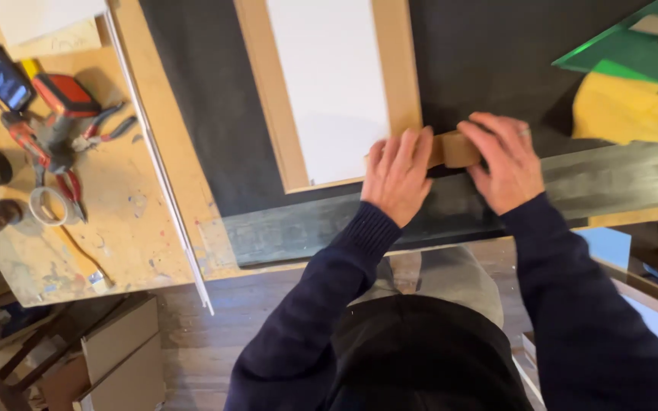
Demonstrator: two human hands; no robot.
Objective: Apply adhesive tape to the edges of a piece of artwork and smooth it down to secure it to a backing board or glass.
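Frame (401, 80) of pale wood lying on the dark tabletop (207, 114) near its front edge, left hand (396, 179) pressing flat on its lower right corner, fingers together, right hand (506, 161) gripping a small wooden block (457, 149) just beside it.

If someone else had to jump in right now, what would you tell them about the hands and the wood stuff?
Left hand: lies flat, fingers spread, on the lower right corner of the wooden frame.
Right hand: grips a small brown block pressed against that same corner.
The frame, with its white panel, lies on a dark mat on the workbench.
Yellow sheets lie to the right; pliers and tape rolls to the left.
Done: block is set at the corner. How much of the frame has been worked cannot be told.
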